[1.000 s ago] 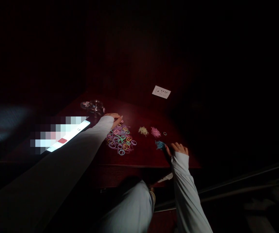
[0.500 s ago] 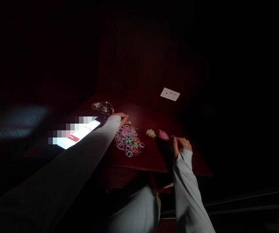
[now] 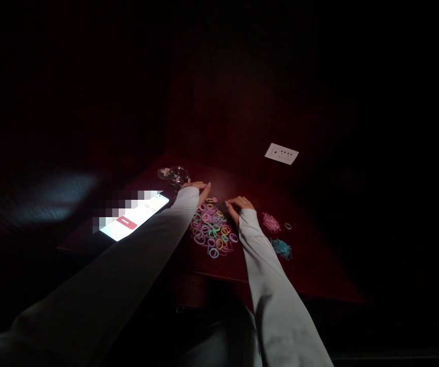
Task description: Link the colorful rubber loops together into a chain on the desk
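Note:
A mixed pile of small hair ties (image 3: 213, 230) in purple, green, yellow and blue lies on the dark red table. My left hand (image 3: 199, 189) is at the pile's far left edge, beside a clear glass jar (image 3: 179, 174); its thumb and fingertips come together. Over the pile's right edge is my right hand (image 3: 239, 205), its thumb and index finger pinched. What either hand pinches, if anything, is too small to see. Beyond my right forearm lie a pink bunch of ties (image 3: 270, 223), a teal bunch (image 3: 281, 248) and one loose pale tie (image 3: 288, 226).
A lit phone (image 3: 138, 216) lies on the table (image 3: 318, 275) left of my left sleeve. A small jar lid or dish (image 3: 163, 173) sits by the jar. Behind the table a white socket plate (image 3: 281, 154) is on the wall. The surroundings are very dark.
My right hand has moved left from beside the pink bunch to the mixed pile. The teal bunch and loose tie now show; the yellow bunch is hidden. My left hand stays near the jar.

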{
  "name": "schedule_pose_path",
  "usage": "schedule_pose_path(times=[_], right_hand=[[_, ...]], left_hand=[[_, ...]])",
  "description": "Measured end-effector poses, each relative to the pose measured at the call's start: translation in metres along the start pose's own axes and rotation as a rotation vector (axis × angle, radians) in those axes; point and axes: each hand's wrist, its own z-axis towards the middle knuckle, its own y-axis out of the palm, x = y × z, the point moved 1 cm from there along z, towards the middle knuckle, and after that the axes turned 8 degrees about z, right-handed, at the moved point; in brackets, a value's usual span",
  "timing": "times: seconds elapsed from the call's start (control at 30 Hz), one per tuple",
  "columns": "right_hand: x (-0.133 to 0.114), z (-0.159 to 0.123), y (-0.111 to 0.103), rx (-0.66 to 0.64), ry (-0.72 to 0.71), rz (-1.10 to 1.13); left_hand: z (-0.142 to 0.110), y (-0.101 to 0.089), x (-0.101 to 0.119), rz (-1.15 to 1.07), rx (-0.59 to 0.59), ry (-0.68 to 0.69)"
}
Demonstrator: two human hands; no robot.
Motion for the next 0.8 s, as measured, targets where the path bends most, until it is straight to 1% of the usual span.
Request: schedule_pose_path(times=[0.1,0.2,0.3,0.4,0.5,0.63,0.7,0.8], right_hand=[[0.000,-0.006,0.001,0.007,0.002,0.082],[-0.004,-0.008,0.004,-0.095,-0.001,0.094],[-0.007,-0.009,0.008,-0.193,-0.035,0.068],[-0.007,-0.011,0.010,-0.243,-0.032,0.045],[-0.008,-0.010,0.010,-0.244,-0.007,0.058],[-0.010,-0.008,0.011,-0.240,0.008,0.136],[-0.010,-0.007,0.011,-0.210,0.019,0.169],[-0.009,-0.004,0.013,-0.121,0.037,0.188]], left_hand=[[-0.002,-0.008,0.005,0.003,-0.001,-0.062],[-0.002,-0.009,0.006,0.029,-0.026,-0.085],[-0.002,-0.005,0.004,0.059,-0.025,-0.079],[-0.002,-0.001,0.002,0.069,-0.003,-0.076],[-0.002,0.000,0.002,0.073,0.001,-0.068],[-0.002,0.001,0.001,0.082,-0.010,-0.063],[-0.001,0.002,-0.001,0.078,-0.018,-0.059],[0.000,0.006,-0.004,0.073,-0.011,-0.053]])
